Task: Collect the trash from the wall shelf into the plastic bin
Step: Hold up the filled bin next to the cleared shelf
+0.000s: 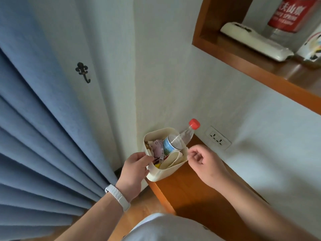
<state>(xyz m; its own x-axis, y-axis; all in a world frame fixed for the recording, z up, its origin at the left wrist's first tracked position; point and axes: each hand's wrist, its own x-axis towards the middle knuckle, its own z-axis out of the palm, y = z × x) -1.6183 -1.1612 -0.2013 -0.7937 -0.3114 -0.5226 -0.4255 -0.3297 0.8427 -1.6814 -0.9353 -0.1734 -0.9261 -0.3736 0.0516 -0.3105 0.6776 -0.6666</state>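
"Head view, starting at the left: what was there?"

"Blue curtain in heavy folds, then a dark hook on the white wall. Below it, the left hand, with a white wristband, gripped the near left rim of the plastic bin, fingers curled inside."

"Where was the bin?"

"At the near corner of a wooden counter, partly overhanging its edge. Inside were crumpled wrappers and a clear bottle with a red cap, leaning out over the far rim."

"And the right hand?"

"The right hand was at the bin's right rim, fingers curled and tips drawn together. Whether they pinched the rim or held nothing, I could not tell."

"How would the bin handle?"

"Lightly, I judged. It looked like thin cream plastic whose walls would flex, so opposite rims or the base were the places to hold. The bottle looked empty and smooth. It made the load top-heavy and could slide out if the bin tilted."

"Further right?"

"A wall socket, then higher up the wall shelf, well apart from the bin. It held a long white case, a red-labelled bottle and a printed cup. Which of these were trash, I could not say."
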